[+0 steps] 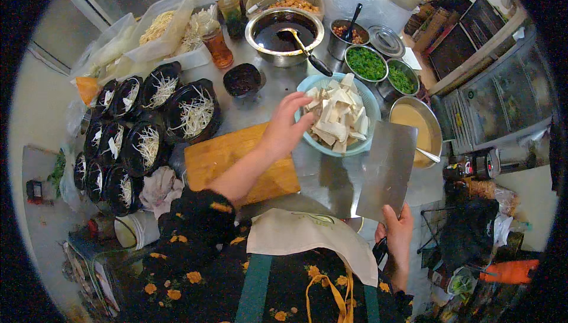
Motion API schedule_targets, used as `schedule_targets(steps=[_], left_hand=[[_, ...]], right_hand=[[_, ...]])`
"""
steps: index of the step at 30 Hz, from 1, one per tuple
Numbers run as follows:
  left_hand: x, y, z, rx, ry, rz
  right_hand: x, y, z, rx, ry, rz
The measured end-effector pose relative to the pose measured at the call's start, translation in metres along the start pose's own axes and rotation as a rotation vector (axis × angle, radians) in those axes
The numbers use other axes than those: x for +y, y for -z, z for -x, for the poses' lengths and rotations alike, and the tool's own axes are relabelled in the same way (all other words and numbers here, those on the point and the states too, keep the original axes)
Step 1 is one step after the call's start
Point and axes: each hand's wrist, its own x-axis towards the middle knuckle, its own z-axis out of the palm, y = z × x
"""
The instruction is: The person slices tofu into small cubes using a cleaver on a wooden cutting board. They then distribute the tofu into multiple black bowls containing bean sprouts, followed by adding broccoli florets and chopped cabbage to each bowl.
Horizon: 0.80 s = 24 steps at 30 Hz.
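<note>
My right hand (pixel 396 232) grips the handle of a broad cleaver (pixel 387 170), its steel blade raised flat over the table's right side. My left hand (pixel 287 125) reaches across a wooden cutting board (pixel 222 156) with its fingers spread. Its fingertips are at the left rim of a light-blue plastic basket (pixel 374 101). Inside are heaped white slices (pixel 341 112) that look like tofu. I cannot tell whether the fingers touch them. Apart from a few small crumbs, the visible part of the board is bare.
Left stand several black bowls (pixel 191 114) with bean sprouts. Behind the basket are a steel basin (pixel 284 56) of dark sauce with a ladle (pixel 306 52) and pots of chopped greens (pixel 366 62). A bowl of tan sauce (pixel 410 118) sits right, beside the cleaver. A crumpled cloth (pixel 160 189) lies left.
</note>
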Motion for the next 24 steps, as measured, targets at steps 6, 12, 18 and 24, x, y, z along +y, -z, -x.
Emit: schedule_targets(steps=[6,12,18,24], left_hand=[[-0.067,0.094,0.161,0.349,0.182,-0.567],[-0.105,0.173,0.261,0.445,0.736,-1.172],[-0.139,0.207,0.271,0.672,0.559,-0.713],[-0.076,0.163,0.210,0.635,0.363,-0.673]], right_hand=[[-0.005,-0.013,-0.002,-0.010,-0.005,-0.040],[-0.010,-0.040,-0.014,-0.191,-0.012,0.064],[-0.025,-0.064,-0.005,-0.343,0.053,0.263],[-0.023,-0.069,0.002,-0.313,-0.004,0.248]])
